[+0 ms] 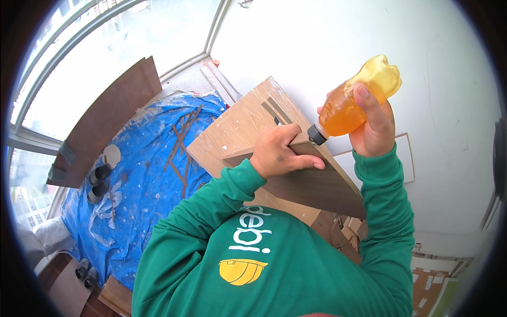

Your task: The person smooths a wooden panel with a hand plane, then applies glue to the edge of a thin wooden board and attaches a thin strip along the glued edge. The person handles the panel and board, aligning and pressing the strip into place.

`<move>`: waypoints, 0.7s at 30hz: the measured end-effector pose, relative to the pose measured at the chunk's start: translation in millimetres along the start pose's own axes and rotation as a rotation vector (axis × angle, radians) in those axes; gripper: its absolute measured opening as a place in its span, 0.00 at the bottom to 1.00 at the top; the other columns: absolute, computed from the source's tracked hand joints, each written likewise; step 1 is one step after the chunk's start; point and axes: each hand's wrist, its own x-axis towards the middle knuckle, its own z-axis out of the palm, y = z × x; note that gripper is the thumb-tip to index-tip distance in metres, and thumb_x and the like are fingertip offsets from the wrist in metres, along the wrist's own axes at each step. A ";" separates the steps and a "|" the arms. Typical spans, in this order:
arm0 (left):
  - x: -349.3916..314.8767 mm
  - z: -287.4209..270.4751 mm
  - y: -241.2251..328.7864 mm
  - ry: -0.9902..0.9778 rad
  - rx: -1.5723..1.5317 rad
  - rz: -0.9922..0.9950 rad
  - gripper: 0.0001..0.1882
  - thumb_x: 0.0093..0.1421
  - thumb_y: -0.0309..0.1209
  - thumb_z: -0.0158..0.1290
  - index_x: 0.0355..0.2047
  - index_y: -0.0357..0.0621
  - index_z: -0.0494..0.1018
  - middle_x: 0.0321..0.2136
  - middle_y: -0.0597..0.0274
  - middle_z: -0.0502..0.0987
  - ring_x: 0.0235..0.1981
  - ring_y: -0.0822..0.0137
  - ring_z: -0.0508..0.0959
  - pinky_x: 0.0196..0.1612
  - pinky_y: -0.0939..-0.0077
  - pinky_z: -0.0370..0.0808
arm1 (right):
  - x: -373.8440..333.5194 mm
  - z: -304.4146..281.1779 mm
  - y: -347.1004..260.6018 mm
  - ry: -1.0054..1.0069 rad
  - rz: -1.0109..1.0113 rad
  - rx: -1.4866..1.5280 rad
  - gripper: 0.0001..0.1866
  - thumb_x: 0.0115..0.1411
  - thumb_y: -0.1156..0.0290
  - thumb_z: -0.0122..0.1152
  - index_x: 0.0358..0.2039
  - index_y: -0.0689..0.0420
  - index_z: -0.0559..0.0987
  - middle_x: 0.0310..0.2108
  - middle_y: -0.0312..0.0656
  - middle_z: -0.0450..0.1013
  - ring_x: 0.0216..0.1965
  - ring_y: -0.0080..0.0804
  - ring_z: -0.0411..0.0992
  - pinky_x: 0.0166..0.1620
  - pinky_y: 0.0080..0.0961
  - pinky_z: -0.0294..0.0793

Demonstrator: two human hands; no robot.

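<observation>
A clear plastic bottle of amber liquid (340, 113) is tipped over, black cap down, with my right hand (376, 124) wrapped around its side. The cap meets, or nearly meets, the narrow top edge of a brown wooden board (317, 186); whether liquid is coming out I cannot tell. On that same edge, just left of the cap, my left hand (282, 154) is closed, its thumb lying along the near face and its fingers over the far side. Behind the board stands a lighter wood-grain panel (240, 124) with a dark slot and white specks.
Crumpled blue sheeting (142, 153) covers the floor at left, with thin brown strips (182, 140) strewn on it. Dark slippers (98, 183) sit near a long brown panel (113, 119) leaning by the windows. A white wall (422, 95) rises at right, a pale panel (405, 158) against it.
</observation>
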 end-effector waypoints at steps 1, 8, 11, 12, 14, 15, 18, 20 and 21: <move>0.4 0.8 -0.1 0.005 0.003 -0.003 0.37 0.42 0.52 0.78 0.45 0.39 0.80 0.29 0.55 0.81 0.29 0.63 0.80 0.36 0.69 0.77 | -0.9 -0.9 0.2 -0.035 -0.025 0.018 0.18 0.65 0.61 0.64 0.48 0.61 0.74 0.38 0.45 0.77 0.41 0.36 0.77 0.48 0.40 0.80; 6.2 15.1 -9.6 0.197 -0.015 0.124 0.42 0.37 0.65 0.74 0.16 0.42 0.61 0.13 0.55 0.60 0.15 0.54 0.66 0.21 0.63 0.65 | -13.8 2.3 -7.2 -0.051 -0.173 -0.176 0.22 0.65 0.59 0.63 0.50 0.62 0.72 0.38 0.51 0.78 0.39 0.44 0.80 0.45 0.45 0.83; 6.4 17.2 -13.6 0.198 -0.003 0.149 0.42 0.37 0.65 0.74 0.16 0.42 0.61 0.13 0.55 0.61 0.15 0.54 0.66 0.21 0.63 0.65 | -12.3 6.9 -9.2 -0.056 -0.136 -0.088 0.14 0.63 0.68 0.65 0.46 0.60 0.75 0.38 0.42 0.77 0.40 0.31 0.76 0.47 0.32 0.76; 6.3 17.7 -14.3 0.202 -0.012 0.150 0.42 0.37 0.65 0.74 0.16 0.42 0.61 0.13 0.55 0.60 0.15 0.54 0.66 0.21 0.62 0.65 | -11.9 8.3 -8.8 -0.050 -0.132 -0.060 0.12 0.63 0.70 0.65 0.45 0.60 0.76 0.38 0.40 0.76 0.40 0.28 0.75 0.47 0.29 0.75; 5.1 17.3 -14.5 0.206 -0.015 0.151 0.42 0.37 0.65 0.74 0.16 0.42 0.61 0.13 0.55 0.60 0.15 0.54 0.66 0.20 0.62 0.65 | -11.5 10.1 -8.0 -0.036 -0.134 -0.020 0.11 0.63 0.72 0.66 0.44 0.60 0.77 0.38 0.38 0.76 0.41 0.25 0.73 0.48 0.26 0.73; 4.4 16.9 -14.2 0.206 -0.010 0.150 0.42 0.37 0.65 0.74 0.16 0.42 0.61 0.13 0.55 0.59 0.15 0.54 0.65 0.20 0.62 0.64 | -11.7 10.4 -7.7 -0.032 -0.123 -0.009 0.10 0.63 0.72 0.66 0.44 0.60 0.77 0.38 0.38 0.76 0.40 0.25 0.74 0.47 0.26 0.73; 4.0 16.1 -13.4 0.200 -0.005 0.144 0.42 0.37 0.64 0.75 0.16 0.42 0.61 0.13 0.55 0.59 0.15 0.54 0.65 0.21 0.62 0.64 | -15.8 7.5 -8.8 -0.041 -0.204 -0.172 0.21 0.65 0.60 0.62 0.50 0.63 0.72 0.38 0.51 0.78 0.38 0.43 0.80 0.45 0.44 0.83; 4.7 16.1 -13.4 0.199 -0.018 0.138 0.42 0.37 0.64 0.75 0.16 0.42 0.61 0.13 0.55 0.59 0.15 0.54 0.65 0.21 0.62 0.64 | -15.9 6.1 -8.1 -0.044 -0.164 -0.186 0.21 0.65 0.61 0.63 0.50 0.63 0.72 0.38 0.51 0.78 0.39 0.43 0.80 0.45 0.44 0.83; 5.5 16.3 -13.6 0.197 -0.029 0.139 0.42 0.37 0.64 0.75 0.16 0.42 0.61 0.13 0.55 0.59 0.15 0.54 0.65 0.21 0.62 0.64 | -17.0 6.1 -8.0 -0.015 -0.164 -0.201 0.21 0.65 0.61 0.63 0.50 0.63 0.72 0.39 0.51 0.78 0.39 0.43 0.80 0.45 0.45 0.83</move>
